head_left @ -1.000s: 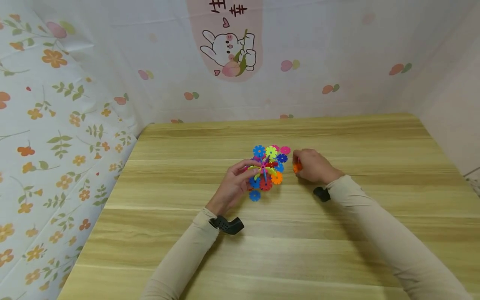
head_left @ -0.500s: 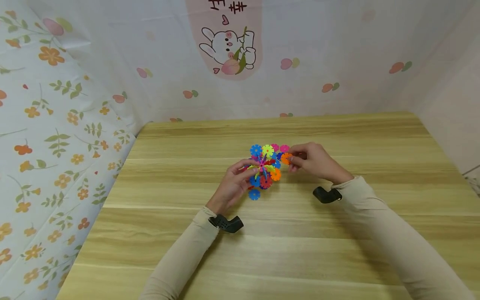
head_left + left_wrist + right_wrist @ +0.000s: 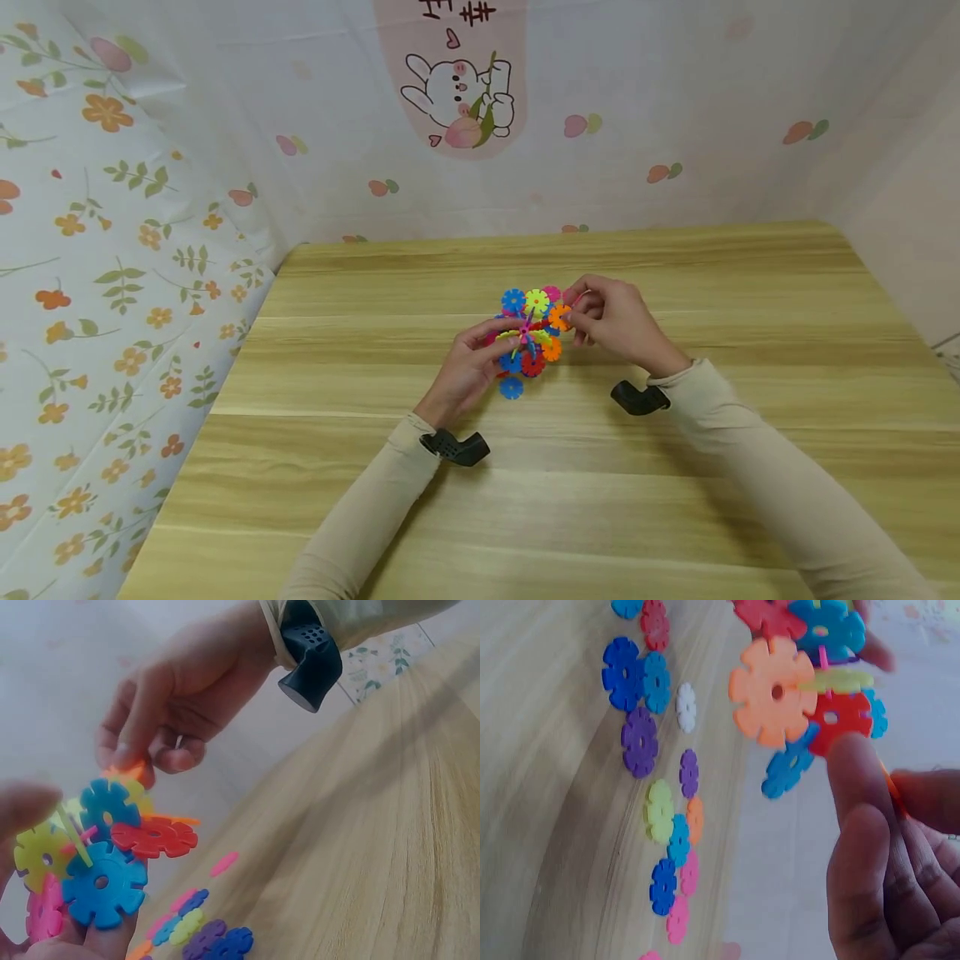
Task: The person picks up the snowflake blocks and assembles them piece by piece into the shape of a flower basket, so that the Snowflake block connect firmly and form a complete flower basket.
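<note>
My left hand (image 3: 461, 377) grips a cluster of interlocked plastic snowflake discs (image 3: 525, 332) in pink, yellow, blue, red and orange, raised above the table. Thumb and fingers of my right hand (image 3: 621, 321) pinch a single orange snowflake disc (image 3: 559, 317) at the cluster's right side. In the left wrist view, that orange disc (image 3: 127, 771) sits by the upper edge of the cluster; whether it is slotted in cannot be told. The right wrist view shows the pinched disc (image 3: 895, 793) nearly edge-on, close to a red disc (image 3: 840, 720) of the cluster.
Several loose snowflake discs lie on the wooden table (image 3: 525, 500) under and behind the cluster, among them a yellow one (image 3: 660, 811), a purple one (image 3: 640, 742) and a white one (image 3: 686, 708). A printed cloth (image 3: 637, 100) hangs along the back edge.
My right hand has lifted the orange disc from the table right of the pile and carried it left to the cluster. My left hand has stayed nearly still.
</note>
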A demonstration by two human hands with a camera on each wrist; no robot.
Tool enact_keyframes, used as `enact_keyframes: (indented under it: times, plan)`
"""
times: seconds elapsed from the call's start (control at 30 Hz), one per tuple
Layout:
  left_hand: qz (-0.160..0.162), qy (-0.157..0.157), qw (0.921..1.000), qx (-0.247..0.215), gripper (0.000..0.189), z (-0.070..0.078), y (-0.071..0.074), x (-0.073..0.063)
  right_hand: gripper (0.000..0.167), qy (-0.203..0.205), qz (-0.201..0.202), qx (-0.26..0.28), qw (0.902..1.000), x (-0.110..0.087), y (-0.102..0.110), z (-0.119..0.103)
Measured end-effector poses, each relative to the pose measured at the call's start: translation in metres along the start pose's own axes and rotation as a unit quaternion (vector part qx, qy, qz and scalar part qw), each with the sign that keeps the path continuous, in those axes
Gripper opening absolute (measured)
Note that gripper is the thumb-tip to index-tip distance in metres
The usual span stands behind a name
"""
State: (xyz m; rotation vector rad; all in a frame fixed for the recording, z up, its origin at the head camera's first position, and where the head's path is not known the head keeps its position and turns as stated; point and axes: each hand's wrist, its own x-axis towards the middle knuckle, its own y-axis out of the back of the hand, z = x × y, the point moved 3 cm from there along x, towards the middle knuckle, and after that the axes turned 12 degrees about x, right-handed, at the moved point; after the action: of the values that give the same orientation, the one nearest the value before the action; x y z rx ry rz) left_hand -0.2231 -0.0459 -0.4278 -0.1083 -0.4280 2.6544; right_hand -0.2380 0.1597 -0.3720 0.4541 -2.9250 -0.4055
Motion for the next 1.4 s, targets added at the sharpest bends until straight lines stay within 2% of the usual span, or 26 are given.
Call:
enact_keyframes:
  times: [0.1,0.33,0.5,0.6,0.73,0.83,0.9,1.0,1.17,1.27,1.4]
  plan:
    - [-0.002,0.0,1.0,0.005,0.024,-0.001,0.0,0.0,0.013,0.017,0.021,-0.002,0.9996,-0.001,-0.002,-0.001]
    - [-0.001,-0.004,0.9997,0.024,0.027,-0.003,-0.002,0.0,0.009,0.051,0.032,-0.02,0.998,-0.001,-0.009,-0.001]
    - [0.012,-0.027,0.9993,0.024,0.029,-0.005,-0.006,0.0,0.009,0.071,0.033,-0.007,0.9969,-0.002,-0.012,-0.004]
    - [0.009,-0.035,0.9987,0.035,0.031,-0.004,-0.007,0.001,0.009,0.065,0.027,-0.003,0.9975,-0.001,-0.012,-0.003]
    - [-0.025,-0.015,0.9964,0.08,0.035,-0.001,-0.005,0.001,0.006,0.054,0.014,-0.003,0.9984,0.0,-0.009,-0.002]
    - [-0.064,-0.001,0.9892,0.131,0.038,0.004,0.0,0.0,0.006,0.055,0.013,-0.009,0.9983,0.002,-0.005,-0.004]
    - [-0.086,0.001,0.9847,0.151,0.038,0.007,0.002,-0.002,0.007,0.055,0.015,-0.019,0.9982,0.004,-0.003,-0.005]
    - [-0.101,0.0,0.9822,0.159,0.039,0.009,0.006,-0.004,0.007,0.056,0.016,-0.031,0.9978,0.005,-0.001,-0.008]
    - [-0.09,-0.003,0.9814,0.17,0.039,0.008,0.002,-0.003,0.009,0.051,-0.004,-0.008,0.9987,0.004,-0.008,-0.014]
    - [-0.067,-0.018,0.9802,0.185,0.036,0.004,-0.002,-0.001,0.008,0.047,-0.018,0.01,0.9987,0.005,-0.013,-0.014]
    - [-0.034,-0.046,0.9761,0.21,0.032,0.003,-0.002,-0.002,0.012,0.036,-0.036,0.014,0.9986,0.007,-0.01,-0.005]
